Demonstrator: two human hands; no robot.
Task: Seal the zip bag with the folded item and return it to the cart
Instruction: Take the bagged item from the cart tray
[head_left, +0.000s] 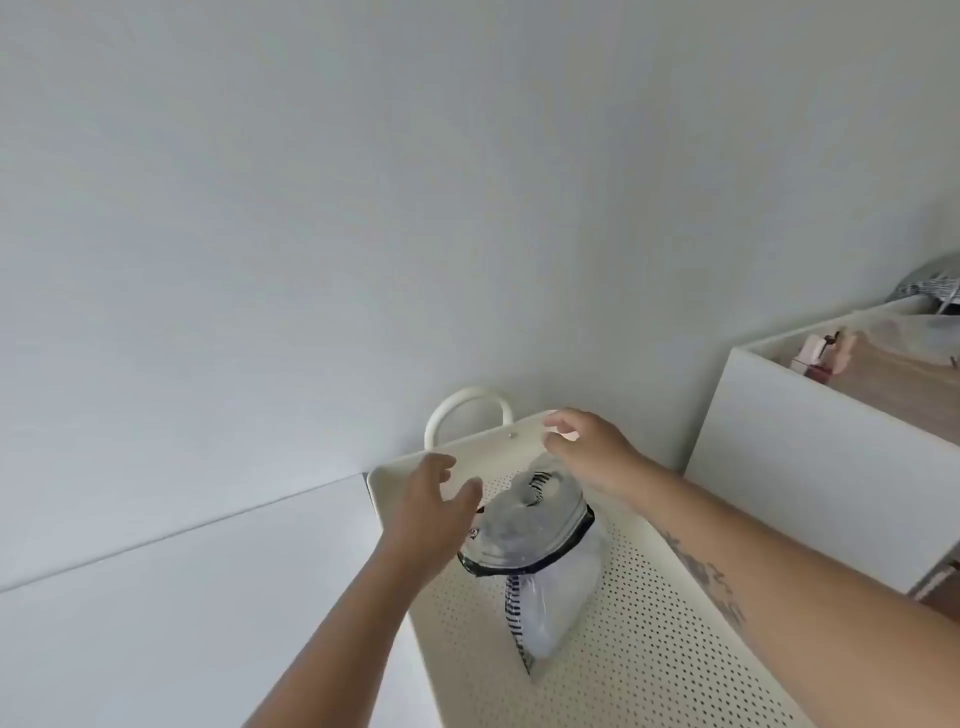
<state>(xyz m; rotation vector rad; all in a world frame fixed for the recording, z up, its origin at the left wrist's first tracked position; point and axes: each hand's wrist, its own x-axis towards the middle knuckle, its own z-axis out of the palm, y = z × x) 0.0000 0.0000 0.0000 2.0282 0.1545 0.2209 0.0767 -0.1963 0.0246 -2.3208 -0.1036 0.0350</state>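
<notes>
A clear zip bag (545, 582) with a dark zip strip stands in the cream perforated tray of the cart (649, 649). Inside it shows a folded item (514, 603) with dark and white stripes. My left hand (431, 514) hovers at the bag's upper left, fingers spread, holding nothing I can see. My right hand (587, 447) is above the bag's top right, thumb and forefinger curled close together. Whether they pinch the clear plastic edge is not visible. The bag's top looks bulged and rounded.
The cart's looped handle (467, 410) rises at the far end against a plain white wall. A white cabinet or box (810, 467) stands to the right, with a wooden surface, small pink objects and some striped fabric on top.
</notes>
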